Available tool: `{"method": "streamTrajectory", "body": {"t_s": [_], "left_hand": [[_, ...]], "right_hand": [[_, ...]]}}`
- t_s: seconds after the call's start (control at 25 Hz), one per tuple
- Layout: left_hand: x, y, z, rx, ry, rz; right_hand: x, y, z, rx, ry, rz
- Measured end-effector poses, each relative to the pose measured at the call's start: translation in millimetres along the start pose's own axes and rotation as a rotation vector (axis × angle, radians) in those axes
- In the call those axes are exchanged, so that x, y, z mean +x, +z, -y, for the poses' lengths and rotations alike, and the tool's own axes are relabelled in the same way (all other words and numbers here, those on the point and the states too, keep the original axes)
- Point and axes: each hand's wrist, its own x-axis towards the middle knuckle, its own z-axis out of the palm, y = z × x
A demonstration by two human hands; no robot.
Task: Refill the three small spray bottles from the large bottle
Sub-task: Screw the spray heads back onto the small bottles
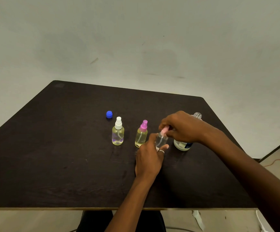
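A small clear spray bottle with a pale pink top (161, 138) stands on the dark bench (52, 156), the left hand (150, 158) wrapped round its body, the right hand (182, 127) with fingers (167, 129) pinching its top. Beside it stand a yellow-filled purple-topped bottle (141, 134) and white-topped bottle (118, 132); the large open bottle (183, 144) is behind the right wrist.

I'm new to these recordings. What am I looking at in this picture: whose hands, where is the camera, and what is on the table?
One picture, from a camera worn on a person's head, looking down at a dark table. The left hand steadies a small clear spray bottle; the right hand grips its pink sprayer top. Beside them stand a white-topped spray bottle and a purple-topped spray bottle, both holding yellowish liquid. The large bottle stands open behind the right wrist; its blue cap lies apart.
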Motion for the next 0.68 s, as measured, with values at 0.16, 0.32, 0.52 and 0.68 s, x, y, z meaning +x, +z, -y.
{"method": "streamTrajectory", "body": {"t_s": [0.16,0.32,0.52,0.68], "left_hand": [[1,0,0,0.019,-0.018,0.007],[0,0,0,0.008,-0.011,0.004],[0,-1,0,-0.002,-0.003,0.007],[0,-1,-2,-0.001,-0.026,0.019]], "right_hand": [[3,5,1,-0.092,0.128,-0.048],[6,9,10,-0.234,0.206,-0.068],[7,11,13,-0.258,0.21,-0.095],[-1,3,6,-0.111,0.113,-0.032]]}}
